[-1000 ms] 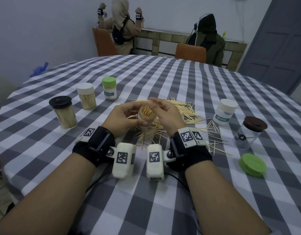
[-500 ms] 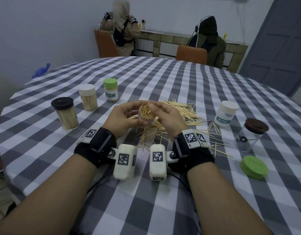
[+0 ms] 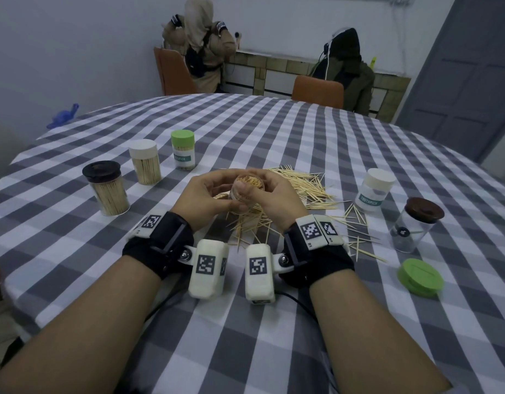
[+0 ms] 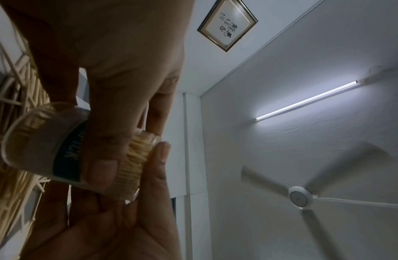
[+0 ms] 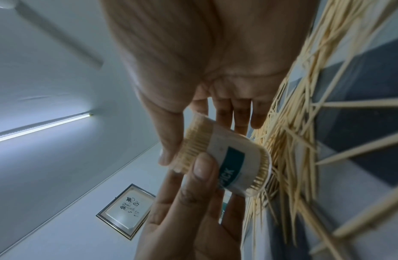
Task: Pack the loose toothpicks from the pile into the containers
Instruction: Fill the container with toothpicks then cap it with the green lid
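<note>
Both hands grip open container [image 3: 247,191] | packed with toothpicks | above pile [image 3: 302,186]

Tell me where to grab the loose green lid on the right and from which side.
Pinch the green lid across its round rim, coming from above with the right hand. It lies flat and low on the tablecloth, so its top gives no hold.

You face a pale wall [image 3: 75,38], two orange chairs [image 3: 318,91], a grey door [image 3: 470,81]; overhead, a ceiling fan [image 4: 301,197].
</note>
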